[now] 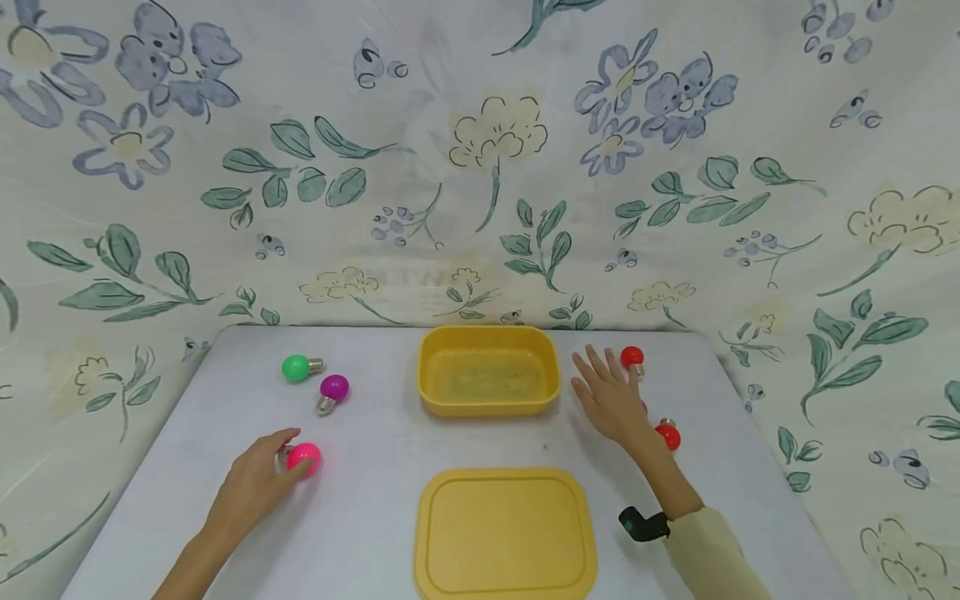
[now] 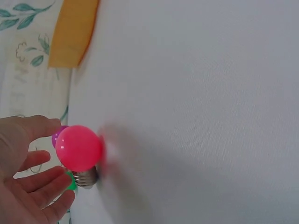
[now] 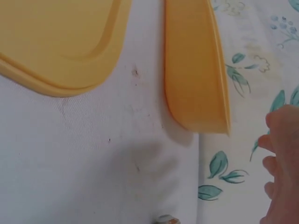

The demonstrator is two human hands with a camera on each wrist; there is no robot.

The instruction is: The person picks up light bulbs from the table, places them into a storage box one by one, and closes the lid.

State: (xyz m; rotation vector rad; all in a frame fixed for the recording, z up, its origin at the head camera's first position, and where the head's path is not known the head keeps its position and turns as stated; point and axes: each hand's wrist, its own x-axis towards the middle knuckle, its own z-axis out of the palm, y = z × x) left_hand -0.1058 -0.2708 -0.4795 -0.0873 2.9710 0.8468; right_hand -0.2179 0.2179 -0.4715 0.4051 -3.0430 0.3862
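A pink light bulb (image 1: 306, 459) with a metal screw base lies on the left of the table. My left hand (image 1: 253, 482) is right at it, thumb and fingers spread around it; in the left wrist view the pink bulb (image 2: 78, 148) shows beside the parted fingers (image 2: 49, 189). On the other side, my right hand (image 1: 611, 398) hovers with fingers extended, between the yellow container and a red bulb (image 1: 632, 357). A second red bulb (image 1: 667, 437) lies beside the right wrist. Behind that hand, a small purplish bit of another thing is mostly hidden.
A yellow rectangular container (image 1: 489, 410) stands at the back middle of the white table (image 1: 360, 517). Its flat yellow lid (image 1: 506, 533) lies in front of it. A green bulb (image 1: 296, 368) and a purple bulb (image 1: 334, 387) lie at the back left. Floral cloth (image 1: 420, 167) hangs behind.
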